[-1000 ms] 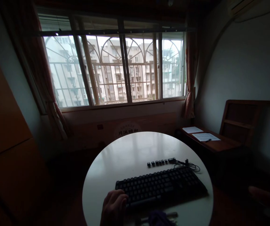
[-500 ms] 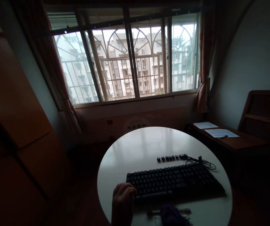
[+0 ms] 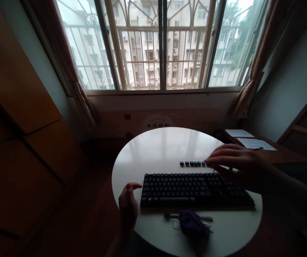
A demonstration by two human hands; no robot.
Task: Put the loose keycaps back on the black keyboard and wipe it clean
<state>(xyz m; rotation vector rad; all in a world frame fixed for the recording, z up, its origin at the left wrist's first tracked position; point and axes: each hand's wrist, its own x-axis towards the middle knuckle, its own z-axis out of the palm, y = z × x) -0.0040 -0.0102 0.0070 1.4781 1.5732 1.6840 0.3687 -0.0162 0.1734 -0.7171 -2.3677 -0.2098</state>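
Note:
A black keyboard [image 3: 180,189] lies on a round white table [image 3: 148,153]. Beside its left end is my left hand [image 3: 128,201], with one digit stretched toward the keyboard's edge and the others loosely curled, holding nothing visible. My right hand [image 3: 232,160] reaches in over the keyboard's right side. Its fingers are outstretched, and the fingertips are at the right end of a row of small black keycaps [image 3: 192,163]. Whether they touch one is hidden. The coiled cable behind the keyboard is mostly covered by this hand.
In front of the keyboard lie a dark purple cloth-like bundle [image 3: 192,223], a brush-like stick [image 3: 206,218] and a thin wire piece [image 3: 175,225]. A wooden side table [image 3: 289,153] at right bears paper sheets [image 3: 257,144] and a pen [image 3: 258,148]. Wooden cabinets [image 3: 43,150] stand left.
My right hand has come into view from the right, over the keycap row's end. My left hand has moved off the keyboard's left end. The view has tilted down and the keyboard lies straighter.

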